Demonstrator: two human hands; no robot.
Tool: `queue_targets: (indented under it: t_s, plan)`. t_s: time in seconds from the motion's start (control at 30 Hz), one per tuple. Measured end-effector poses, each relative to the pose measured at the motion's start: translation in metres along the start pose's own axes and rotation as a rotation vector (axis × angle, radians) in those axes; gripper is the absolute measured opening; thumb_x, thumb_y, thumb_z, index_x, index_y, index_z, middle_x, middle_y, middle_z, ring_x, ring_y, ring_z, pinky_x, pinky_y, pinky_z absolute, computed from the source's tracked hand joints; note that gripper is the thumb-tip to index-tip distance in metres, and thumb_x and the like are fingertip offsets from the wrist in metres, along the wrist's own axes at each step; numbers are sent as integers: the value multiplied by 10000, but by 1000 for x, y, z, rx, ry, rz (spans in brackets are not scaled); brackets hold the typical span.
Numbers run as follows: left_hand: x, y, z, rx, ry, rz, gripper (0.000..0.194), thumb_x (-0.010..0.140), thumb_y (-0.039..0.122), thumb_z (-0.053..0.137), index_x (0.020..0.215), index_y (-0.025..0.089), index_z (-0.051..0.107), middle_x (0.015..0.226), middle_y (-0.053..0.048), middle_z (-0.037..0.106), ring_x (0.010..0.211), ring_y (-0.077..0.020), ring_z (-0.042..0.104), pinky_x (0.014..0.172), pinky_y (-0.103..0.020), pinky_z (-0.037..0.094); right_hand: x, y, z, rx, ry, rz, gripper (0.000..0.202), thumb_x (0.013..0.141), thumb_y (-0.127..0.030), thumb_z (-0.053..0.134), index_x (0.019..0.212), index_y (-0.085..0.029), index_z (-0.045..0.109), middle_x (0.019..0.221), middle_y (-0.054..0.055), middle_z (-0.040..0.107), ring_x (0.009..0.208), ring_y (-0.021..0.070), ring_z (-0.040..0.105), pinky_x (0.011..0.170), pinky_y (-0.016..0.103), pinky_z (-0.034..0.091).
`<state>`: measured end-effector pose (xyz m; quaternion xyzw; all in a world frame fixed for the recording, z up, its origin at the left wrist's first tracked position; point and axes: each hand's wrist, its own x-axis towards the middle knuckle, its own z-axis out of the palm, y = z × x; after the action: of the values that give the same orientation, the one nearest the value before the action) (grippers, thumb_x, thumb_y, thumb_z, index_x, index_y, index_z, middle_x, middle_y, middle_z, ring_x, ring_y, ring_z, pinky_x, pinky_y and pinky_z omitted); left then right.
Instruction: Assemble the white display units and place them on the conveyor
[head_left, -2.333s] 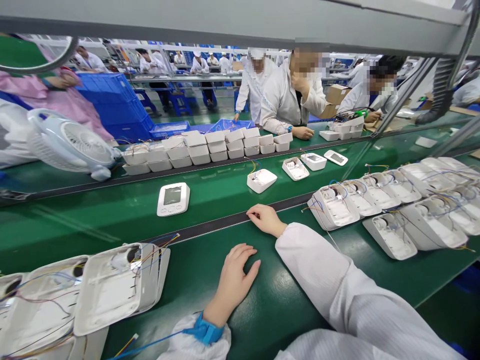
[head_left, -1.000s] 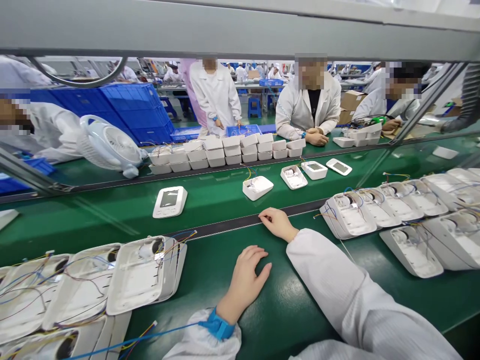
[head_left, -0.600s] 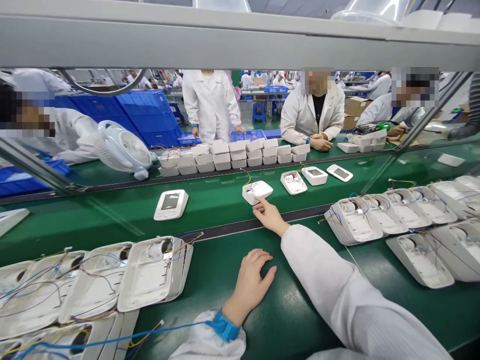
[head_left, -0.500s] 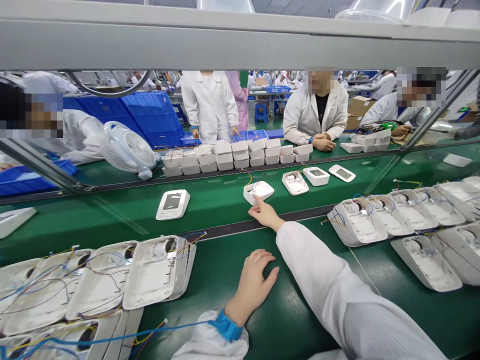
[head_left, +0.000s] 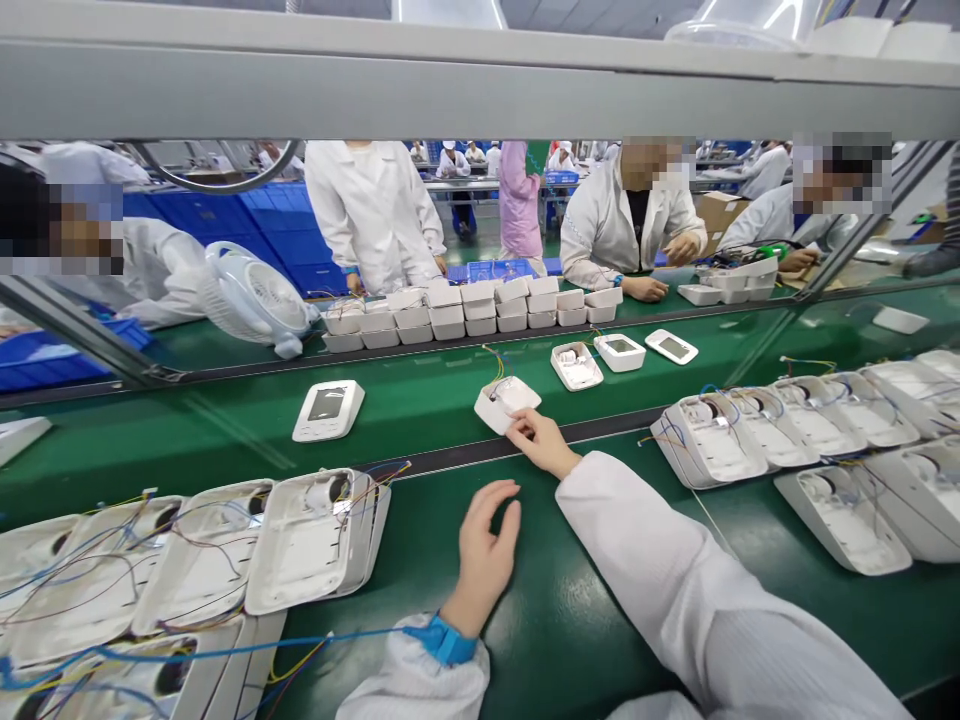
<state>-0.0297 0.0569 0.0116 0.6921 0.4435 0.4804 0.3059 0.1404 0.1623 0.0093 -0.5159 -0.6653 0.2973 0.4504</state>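
My right hand (head_left: 546, 442) pinches the near edge of an open white plastic housing (head_left: 501, 404) with thin coloured wires at its back. The housing tilts up at its near right side over the green belt (head_left: 420, 400). My left hand (head_left: 486, 552) hovers over the green bench with thumb and fingers apart, holding nothing. A blue wrist strap (head_left: 442, 638) with a cord circles my left wrist. On the belt, a white device with a screen (head_left: 328, 410) lies to the left. Another open housing (head_left: 576, 367) lies to the right.
Wired housings (head_left: 307, 545) stand in rows at left, with more housings (head_left: 716, 440) at right. Stacked white housings (head_left: 446, 315) and a fan (head_left: 259, 295) line the far side. A metal beam (head_left: 480, 95) crosses overhead. Co-workers in white coats sit and stand opposite.
My right hand has gone from touching the housing to pinching its edge, tilting it. Pieces on the belt have shifted left. My left hand has moved slightly left and turned.
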Motion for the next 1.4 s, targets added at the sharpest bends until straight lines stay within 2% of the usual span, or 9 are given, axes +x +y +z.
queue_targets:
  t_s: [0.13,0.23,0.33,0.47,0.53,0.7,0.87,1.13,1.4]
  plan:
    - [9,-13,-13,-103,332,-102,247,952,345,487,1114,212,618,1225,-99,615,1189,-227,571,1054,-419,446,-46,-11,-26,-26,-125,-117,140,854,-325,588,904,-199,624,749,10,674,678,139,618,683,264,491]
    - [14,-24,-14,-151,396,-215,299,948,356,476,1200,225,568,1270,-100,598,1219,-229,556,1052,-413,451,-73,-13,-49,-100,-157,-178,203,844,-339,603,687,-212,590,641,1,576,625,141,539,656,279,461]
    - [14,-27,-8,-75,239,-214,278,921,304,483,1159,223,600,1276,-103,602,1215,-238,567,1039,-432,464,-85,-8,-65,-163,-89,-205,202,853,-318,591,682,-211,597,756,41,594,735,168,565,702,304,476]
    - [10,-19,-1,149,-127,-54,279,892,280,518,1128,212,650,1308,-117,596,1226,-272,566,1040,-490,457,-84,-1,-72,-13,-108,-35,294,861,-272,575,1142,-210,635,986,70,694,855,174,647,733,298,510]
    - [9,-15,-1,232,-250,8,292,891,302,531,1141,216,655,1288,-119,619,1207,-288,579,1023,-512,463,-81,0,-72,10,-143,64,296,877,-283,555,1141,-200,661,987,60,732,830,169,669,734,292,514]
    - [11,-18,-3,280,-283,74,307,901,359,514,1131,206,648,1183,-109,677,1126,-287,621,987,-498,491,-90,-14,-75,-56,-166,66,268,889,-281,531,1041,-173,724,1031,63,751,904,187,688,797,295,517]
    - [15,-26,-2,325,-310,48,381,907,462,504,1155,205,637,1240,-114,652,1157,-294,606,993,-490,492,-134,-34,-95,-336,-109,66,261,870,-192,531,1036,-193,733,978,53,756,880,191,695,802,288,507]
    - [16,-22,-5,388,-345,24,439,881,559,485,1057,214,692,1262,-110,645,1190,-324,586,1003,-516,478,-238,-41,-182,-618,172,397,295,881,-237,500,1011,-213,763,920,68,778,747,204,715,675,295,514]
    - [18,-23,-4,410,-386,16,482,868,576,480,1046,189,705,1198,-126,682,1252,-330,549,1058,-524,437,-302,-63,-290,-912,529,689,362,824,-342,511,979,-167,788,754,61,765,613,189,661,589,271,461]
